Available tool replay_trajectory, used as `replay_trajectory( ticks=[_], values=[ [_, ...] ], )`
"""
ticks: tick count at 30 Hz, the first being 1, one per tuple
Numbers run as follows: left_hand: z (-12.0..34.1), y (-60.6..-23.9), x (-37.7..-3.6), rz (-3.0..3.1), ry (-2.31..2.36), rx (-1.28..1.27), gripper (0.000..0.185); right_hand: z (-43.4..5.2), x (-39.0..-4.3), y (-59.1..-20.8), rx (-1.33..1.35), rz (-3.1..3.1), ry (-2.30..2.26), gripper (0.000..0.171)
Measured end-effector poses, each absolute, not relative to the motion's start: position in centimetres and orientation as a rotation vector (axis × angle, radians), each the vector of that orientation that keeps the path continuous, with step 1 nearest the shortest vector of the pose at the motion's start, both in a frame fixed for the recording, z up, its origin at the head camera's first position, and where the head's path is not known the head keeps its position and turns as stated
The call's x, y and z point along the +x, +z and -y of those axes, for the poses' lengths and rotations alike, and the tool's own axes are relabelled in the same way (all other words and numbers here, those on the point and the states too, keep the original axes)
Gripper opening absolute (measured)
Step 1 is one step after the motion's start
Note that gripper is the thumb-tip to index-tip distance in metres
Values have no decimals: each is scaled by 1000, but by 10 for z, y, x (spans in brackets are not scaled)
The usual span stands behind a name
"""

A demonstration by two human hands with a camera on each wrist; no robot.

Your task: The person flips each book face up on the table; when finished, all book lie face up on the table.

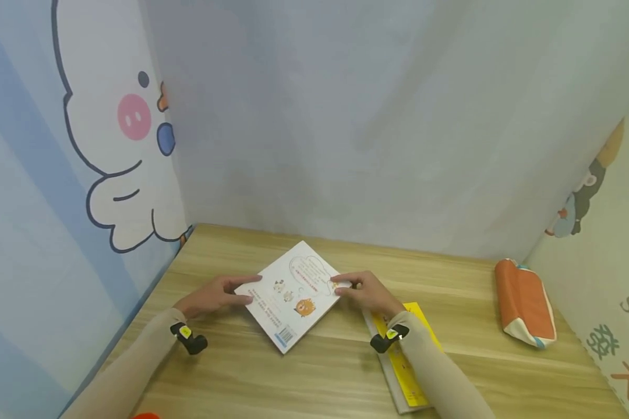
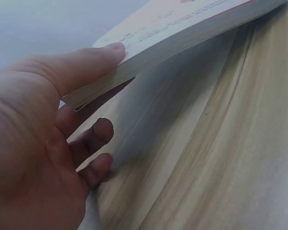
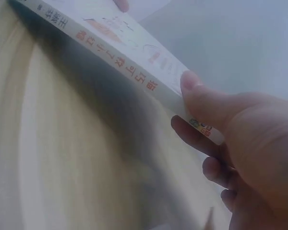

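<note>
A white picture book (image 1: 295, 293) with cartoon animals and a barcode on its cover is held just above the wooden table (image 1: 320, 372), back cover up. My left hand (image 1: 217, 295) grips its left edge, thumb (image 2: 93, 60) on top and fingers (image 2: 93, 139) beneath the page block (image 2: 182, 45). My right hand (image 1: 364, 291) grips the spine side, thumb (image 3: 201, 93) on the cover and fingers (image 3: 192, 136) under the spine (image 3: 120, 60), which carries red lettering.
A yellow book (image 1: 406, 361) lies on the table under my right forearm. An orange and white pencil case (image 1: 524, 302) rests at the far right. Printed cartoon walls close in the left, back and right sides. Something orange shows at the bottom edge.
</note>
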State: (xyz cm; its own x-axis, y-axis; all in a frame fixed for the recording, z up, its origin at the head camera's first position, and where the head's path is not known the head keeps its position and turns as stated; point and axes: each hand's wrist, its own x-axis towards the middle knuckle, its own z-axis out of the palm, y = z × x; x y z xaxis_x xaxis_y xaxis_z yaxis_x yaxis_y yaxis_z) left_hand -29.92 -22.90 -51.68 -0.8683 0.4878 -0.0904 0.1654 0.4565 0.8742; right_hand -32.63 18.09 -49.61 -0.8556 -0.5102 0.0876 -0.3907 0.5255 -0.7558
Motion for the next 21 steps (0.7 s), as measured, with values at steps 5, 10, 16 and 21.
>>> replay_trajectory(
  ticks=[5,10,16,21],
  values=[
    [226,-515,-297,-2390,1408,547,64,-183,-331,-487,-789,-2652,-1239,32],
    [229,-517,-294,-2362,1438,540,64,-181,-330,-483,-798,-2621,-1210,33],
    [231,-512,-296,-2393,1407,519,65,-180,-329,-477,-814,-2646,-1208,34],
    [231,-508,-298,-2398,1403,520,63,-181,-331,-476,-824,-2649,-1211,34]
  ],
)
